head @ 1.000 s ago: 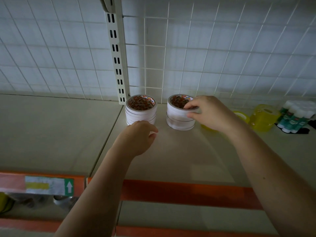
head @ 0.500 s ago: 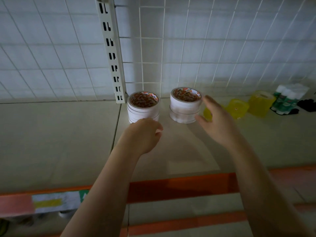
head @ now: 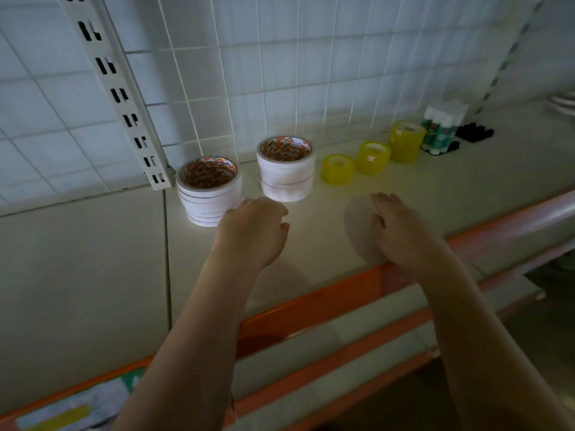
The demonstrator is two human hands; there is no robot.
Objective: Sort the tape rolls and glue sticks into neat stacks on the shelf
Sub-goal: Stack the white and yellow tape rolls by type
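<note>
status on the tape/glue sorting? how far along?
Done: two white tape stacks stand by the grid wall. In hand: nothing; left hand and right hand hover empty. Left: yellow tape rolls stand separately, unstacked; glue sticks lie bunched at far right.

Both bare forearms reach forward, roughly parallel. Left hand point(head: 253, 233): fingers loosely curled, knuckles up, holding nothing. Right hand point(head: 396, 231): apart from the left, palm down, fingers relaxed and slightly spread, extended forward, holding nothing.
</note>
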